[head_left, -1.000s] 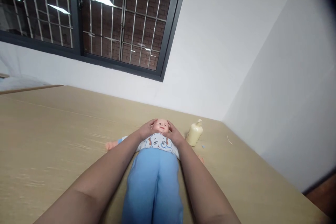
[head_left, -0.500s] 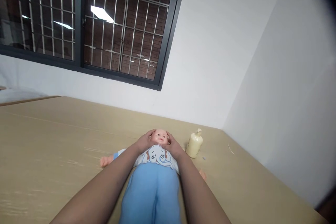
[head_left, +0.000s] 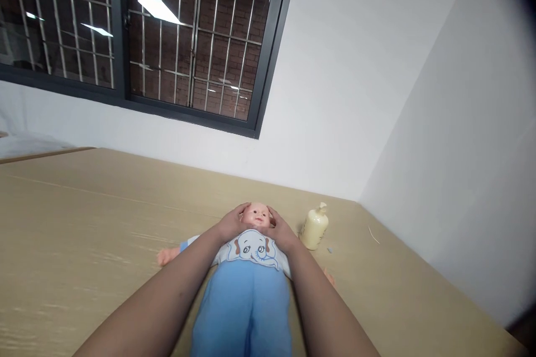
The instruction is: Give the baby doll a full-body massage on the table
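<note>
A baby doll point(head_left: 247, 295) lies on its back on the table, head away from me, dressed in blue trousers and a white top with an elephant print. My left hand point(head_left: 233, 224) cups the left side of the doll's head point(head_left: 256, 215), fingers curved round it. On the opposite side, my right hand point(head_left: 283, 231) holds the head in the same way, its thumb near the chin. The doll's arms stretch out sideways, partly hidden behind my forearms. Its feet are out of view.
A cream pump bottle point(head_left: 315, 228) stands to the right of the doll's head. Near it lie a small bluish scrap point(head_left: 329, 250) and a thin pale strand point(head_left: 373, 235). The wooden table point(head_left: 84, 223) meets white walls; a barred window point(head_left: 188, 39) is above.
My view has shifted slightly, so the window sits a little higher and the bottle a little further right. Both hands stay round the doll's head, which appears tilted slightly differently.
</note>
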Motion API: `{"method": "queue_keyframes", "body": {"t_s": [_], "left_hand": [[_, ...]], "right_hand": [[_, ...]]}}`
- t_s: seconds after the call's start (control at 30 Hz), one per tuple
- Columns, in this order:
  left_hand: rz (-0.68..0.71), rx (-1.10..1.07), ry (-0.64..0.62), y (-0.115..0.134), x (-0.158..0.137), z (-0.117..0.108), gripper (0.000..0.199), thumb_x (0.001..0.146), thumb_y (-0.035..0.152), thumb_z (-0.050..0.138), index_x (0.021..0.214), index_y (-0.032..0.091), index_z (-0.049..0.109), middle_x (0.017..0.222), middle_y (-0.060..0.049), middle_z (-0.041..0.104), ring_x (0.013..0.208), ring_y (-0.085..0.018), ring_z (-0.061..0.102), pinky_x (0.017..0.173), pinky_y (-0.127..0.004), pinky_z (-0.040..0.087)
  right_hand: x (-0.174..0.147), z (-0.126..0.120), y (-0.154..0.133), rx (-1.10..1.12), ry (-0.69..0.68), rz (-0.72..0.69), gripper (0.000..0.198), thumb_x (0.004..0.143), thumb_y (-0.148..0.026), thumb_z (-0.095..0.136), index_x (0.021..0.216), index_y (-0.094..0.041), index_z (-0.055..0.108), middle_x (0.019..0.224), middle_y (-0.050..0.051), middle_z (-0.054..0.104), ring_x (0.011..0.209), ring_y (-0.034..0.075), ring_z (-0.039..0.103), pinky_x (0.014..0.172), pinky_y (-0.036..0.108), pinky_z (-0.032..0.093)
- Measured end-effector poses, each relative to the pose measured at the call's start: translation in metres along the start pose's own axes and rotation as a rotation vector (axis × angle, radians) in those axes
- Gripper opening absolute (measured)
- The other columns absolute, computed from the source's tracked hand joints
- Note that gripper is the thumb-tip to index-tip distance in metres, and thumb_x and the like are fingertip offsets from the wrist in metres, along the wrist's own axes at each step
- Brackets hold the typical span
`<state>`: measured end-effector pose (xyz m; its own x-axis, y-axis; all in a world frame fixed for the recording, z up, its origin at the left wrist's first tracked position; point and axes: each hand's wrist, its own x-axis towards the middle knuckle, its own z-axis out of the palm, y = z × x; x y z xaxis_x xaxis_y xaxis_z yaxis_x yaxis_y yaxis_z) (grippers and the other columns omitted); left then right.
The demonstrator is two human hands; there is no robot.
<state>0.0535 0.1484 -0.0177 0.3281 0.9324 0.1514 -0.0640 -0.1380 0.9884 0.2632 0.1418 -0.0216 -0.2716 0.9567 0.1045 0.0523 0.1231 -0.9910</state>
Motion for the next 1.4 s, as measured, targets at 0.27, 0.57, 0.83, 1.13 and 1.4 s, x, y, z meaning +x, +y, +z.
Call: {"method": "queue_keyframes", "body": {"t_s": [0.27,0.57,0.83,1.13,1.4], "left_hand": [[0.019,-0.033,-0.037,0.003,-0.002,-0.002,0.099,0.055,0.041,0.092,0.143,0.022,0.051,0.138,-0.016,0.061,0.128,-0.037,0.057,0.103,-0.048,0.049],[-0.012,-0.181,-0.072,-0.007,0.001,-0.006,0.106,0.054,0.042,0.094,0.146,0.020,0.046,0.142,-0.020,0.057,0.127,-0.038,0.058,0.102,-0.049,0.049],[-0.016,-0.204,-0.096,0.000,-0.002,-0.004,0.104,0.056,0.037,0.094,0.146,0.021,0.044,0.145,-0.018,0.055,0.130,-0.035,0.056,0.105,-0.048,0.048],[-0.058,-0.270,-0.100,-0.007,0.001,-0.011,0.108,0.053,0.038,0.096,0.146,0.021,0.045,0.145,-0.020,0.054,0.128,-0.037,0.057,0.101,-0.047,0.051],[-0.054,-0.150,-0.055,-0.002,-0.001,-0.007,0.105,0.057,0.040,0.094,0.147,0.023,0.044,0.147,-0.018,0.053,0.130,-0.036,0.056,0.102,-0.045,0.052]], "right_hand": [[-0.003,-0.004,-0.006,-0.034,-0.022,0.012,0.103,0.064,-0.036,0.090,0.153,-0.028,0.037,0.143,0.011,0.057,0.129,0.032,0.058,0.107,0.049,0.048],[0.001,-0.008,0.003,-0.016,-0.010,0.005,0.103,0.064,-0.037,0.089,0.153,-0.028,0.036,0.147,0.011,0.053,0.134,0.031,0.053,0.110,0.049,0.045],[0.001,-0.007,0.003,-0.008,-0.013,0.011,0.104,0.064,-0.040,0.090,0.153,-0.029,0.036,0.146,0.011,0.054,0.132,0.031,0.055,0.108,0.048,0.046],[0.003,-0.016,0.010,0.080,-0.052,0.003,0.103,0.066,-0.047,0.088,0.153,-0.027,0.037,0.148,0.012,0.053,0.139,0.030,0.048,0.115,0.050,0.038],[0.005,-0.009,0.010,0.069,-0.027,0.008,0.106,0.067,-0.048,0.088,0.154,-0.026,0.033,0.150,0.013,0.050,0.137,0.030,0.051,0.114,0.048,0.040]]}}
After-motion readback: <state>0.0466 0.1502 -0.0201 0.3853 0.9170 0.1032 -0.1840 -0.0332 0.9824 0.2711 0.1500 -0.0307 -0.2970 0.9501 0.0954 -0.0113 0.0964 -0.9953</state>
